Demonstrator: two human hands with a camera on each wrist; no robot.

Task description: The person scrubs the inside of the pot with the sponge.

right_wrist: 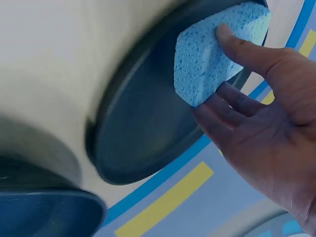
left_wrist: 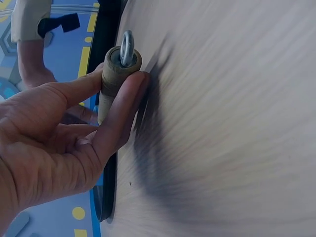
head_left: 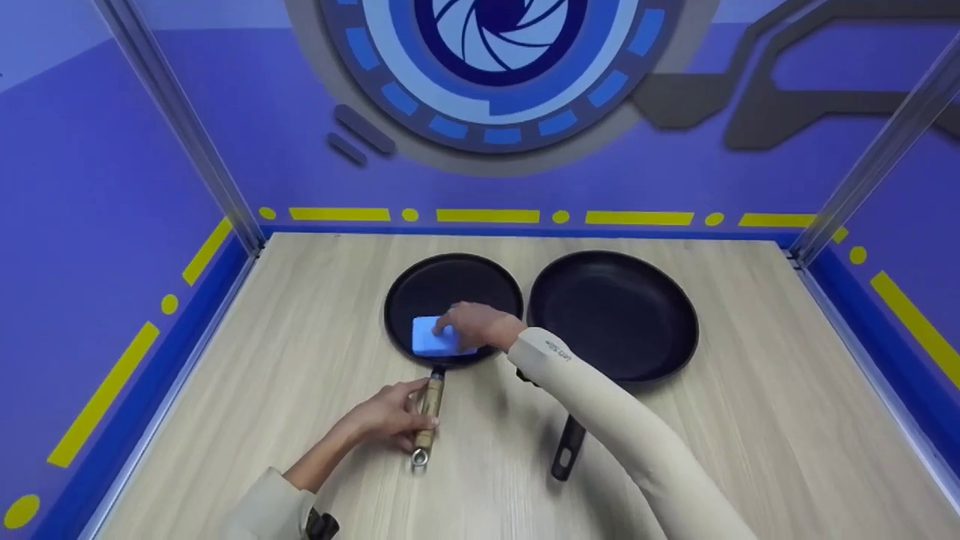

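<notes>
A flat black pan (head_left: 442, 281) lies at the middle of the table, its wooden handle (head_left: 430, 405) pointing towards me. My left hand (head_left: 386, 412) grips that handle between thumb and fingers, near the metal hanging ring (left_wrist: 128, 48) at its end. Over the near part of the pan, my right hand (head_left: 480, 326) holds a blue sponge (head_left: 431, 336). In the right wrist view the thumb lies on one face of the sponge (right_wrist: 202, 59) and the fingers are on the other side. The sponge's lower side meets the pan's surface.
A larger, deeper black frying pan (head_left: 611, 315) stands just right of the flat one, its black handle (head_left: 568, 448) partly under my right forearm. The pale wooden table (head_left: 300, 300) is bounded by blue and purple panels (head_left: 247, 150) at the back and sides.
</notes>
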